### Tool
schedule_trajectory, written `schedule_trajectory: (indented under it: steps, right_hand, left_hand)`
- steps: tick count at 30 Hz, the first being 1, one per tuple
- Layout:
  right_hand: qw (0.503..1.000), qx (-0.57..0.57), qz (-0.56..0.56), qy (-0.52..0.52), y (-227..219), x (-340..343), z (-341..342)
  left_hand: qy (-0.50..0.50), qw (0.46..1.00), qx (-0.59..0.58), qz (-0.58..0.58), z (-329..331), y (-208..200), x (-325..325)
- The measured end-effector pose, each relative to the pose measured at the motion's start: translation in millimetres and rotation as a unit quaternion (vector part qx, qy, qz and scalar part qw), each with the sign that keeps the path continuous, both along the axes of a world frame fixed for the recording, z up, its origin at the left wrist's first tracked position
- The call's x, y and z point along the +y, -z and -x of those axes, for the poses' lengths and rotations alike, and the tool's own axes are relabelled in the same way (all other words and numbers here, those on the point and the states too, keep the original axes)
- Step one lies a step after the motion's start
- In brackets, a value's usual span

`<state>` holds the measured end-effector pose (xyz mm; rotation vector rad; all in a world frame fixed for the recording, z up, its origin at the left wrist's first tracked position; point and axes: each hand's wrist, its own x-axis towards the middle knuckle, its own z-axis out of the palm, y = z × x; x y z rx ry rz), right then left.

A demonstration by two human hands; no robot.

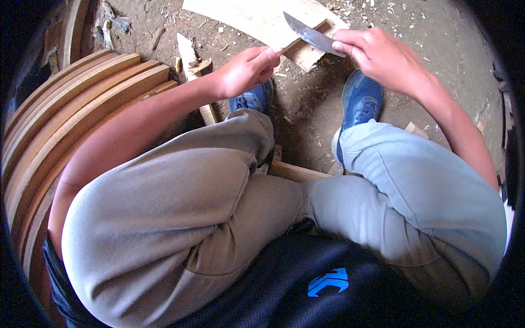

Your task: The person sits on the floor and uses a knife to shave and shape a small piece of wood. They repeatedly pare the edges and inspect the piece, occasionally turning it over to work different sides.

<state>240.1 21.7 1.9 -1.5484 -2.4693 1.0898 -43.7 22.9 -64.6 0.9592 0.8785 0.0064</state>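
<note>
My right hand is closed round the near end of a knife, its grey blade pointing up and to the left. Under the blade lies pale wood; whether the two touch I cannot tell. My left hand is closed, its fingertips pinching the edge of a piece of wood just left of the blade. Most of that piece is hidden by the knife and fingers. A broad pale board lies on the ground beyond both hands.
Curved wooden slats are stacked on the left beside my left arm. A split length of wood lies near my left shoe. My right shoe rests on the dirt floor, among scattered shavings. A wooden bar sits between my legs.
</note>
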Motion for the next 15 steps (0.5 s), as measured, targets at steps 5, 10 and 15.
schedule_trajectory:
  steps: [5,10,15]
  right_hand:
    - [0.999,0.040,0.028,0.014,-2,3,-15]
    - [0.999,-0.031,-0.001,0.029,-12,-5,-9]
    - [0.997,-0.066,0.025,0.018,-19,-2,-2]
  left_hand:
    - [-0.014,1.000,0.005,-0.002,1,-4,-1]
    - [-0.023,0.998,0.048,-0.040,-4,-8,-6]
    - [-0.015,0.998,0.044,-0.046,1,-6,-6]
